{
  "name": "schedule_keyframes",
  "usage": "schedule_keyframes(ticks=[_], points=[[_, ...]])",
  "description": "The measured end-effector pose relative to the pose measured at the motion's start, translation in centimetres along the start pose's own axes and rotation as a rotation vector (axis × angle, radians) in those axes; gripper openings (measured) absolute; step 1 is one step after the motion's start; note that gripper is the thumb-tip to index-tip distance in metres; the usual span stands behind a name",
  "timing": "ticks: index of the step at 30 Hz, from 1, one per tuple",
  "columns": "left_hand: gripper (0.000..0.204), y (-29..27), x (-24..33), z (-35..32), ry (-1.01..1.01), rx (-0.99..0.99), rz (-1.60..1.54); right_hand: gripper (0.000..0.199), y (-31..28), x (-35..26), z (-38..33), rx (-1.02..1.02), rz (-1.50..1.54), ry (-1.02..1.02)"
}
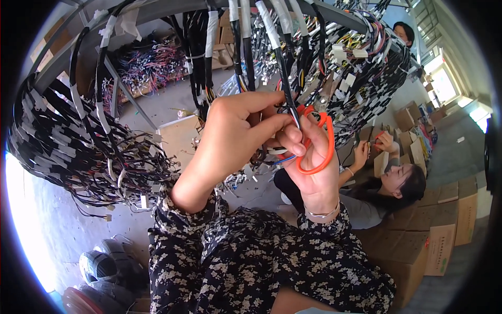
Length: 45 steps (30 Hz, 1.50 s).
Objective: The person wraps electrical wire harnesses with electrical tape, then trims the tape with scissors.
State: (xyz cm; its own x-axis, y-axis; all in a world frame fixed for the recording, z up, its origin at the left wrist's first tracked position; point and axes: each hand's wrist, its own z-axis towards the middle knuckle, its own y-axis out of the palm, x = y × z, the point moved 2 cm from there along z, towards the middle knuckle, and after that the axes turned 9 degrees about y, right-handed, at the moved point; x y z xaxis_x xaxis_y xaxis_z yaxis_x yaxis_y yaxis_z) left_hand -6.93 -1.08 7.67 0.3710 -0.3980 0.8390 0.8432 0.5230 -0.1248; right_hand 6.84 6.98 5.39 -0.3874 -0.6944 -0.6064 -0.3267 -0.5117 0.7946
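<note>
A wire harness (pixel 284 70) wrapped in black tape, with a white band higher up, hangs from the overhead rail in front of me. My left hand (pixel 238 125) is closed around its lower part, thumb and index finger pinching the loose wires. My right hand (pixel 314 167) meets it there, fingertips pressed on the same wires. Orange-handled scissors (pixel 331 141) hang in my right hand, one large loop lying across the palm. Their blades are hard to make out among the wires behind. A blue wire (pixel 285 160) pokes out below my fingers.
Dense bundles of taped harnesses (pixel 47 141) hang at left, with more (pixel 374 83) at right. A metal rail (pixel 151 11) crosses above. A seated co-worker (pixel 384 191) works beside cardboard boxes (pixel 402 246) on the right; another person (pixel 403 34) is farther back. Wrapped rolls (pixel 99 266) lie lower left.
</note>
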Motion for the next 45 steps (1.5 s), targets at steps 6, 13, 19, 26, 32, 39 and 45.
schedule_keyframes(ticks=[6, 13, 19, 26, 32, 39, 45], points=[[0.018, -0.4, -0.6, 0.8, -0.051, -0.027, -0.187, 0.012, -0.1, 0.0, 0.2, -0.035, 0.011, 0.067], [0.007, 0.6, -1.4, 0.7, 0.308, 0.032, -0.025, 0.011, -0.1, -0.2, 0.0, -0.052, 0.07, 0.065], [0.004, 1.5, -1.2, -0.1, 0.366, 0.203, 0.085, 0.008, 0.5, 0.1, -0.2, 0.008, 0.104, 0.012], [0.005, 1.1, -1.2, 0.0, 0.503, 0.25, 0.267, 0.01, 0.7, 0.2, -0.6, 0.041, -0.012, -0.052], [0.01, 0.2, -0.3, -0.5, 0.588, 0.222, 0.525, 0.013, 1.5, 0.7, -1.0, 0.095, -0.226, -0.158], [0.025, 1.8, 0.3, -4.4, 0.053, 0.546, 0.053, 0.033, 0.7, 3.1, -2.2, 0.056, -0.568, -0.391], [0.03, 3.9, 2.6, -3.6, 0.04, 0.513, 0.392, 0.043, -0.2, 4.8, -3.3, -0.054, -0.541, -0.357]])
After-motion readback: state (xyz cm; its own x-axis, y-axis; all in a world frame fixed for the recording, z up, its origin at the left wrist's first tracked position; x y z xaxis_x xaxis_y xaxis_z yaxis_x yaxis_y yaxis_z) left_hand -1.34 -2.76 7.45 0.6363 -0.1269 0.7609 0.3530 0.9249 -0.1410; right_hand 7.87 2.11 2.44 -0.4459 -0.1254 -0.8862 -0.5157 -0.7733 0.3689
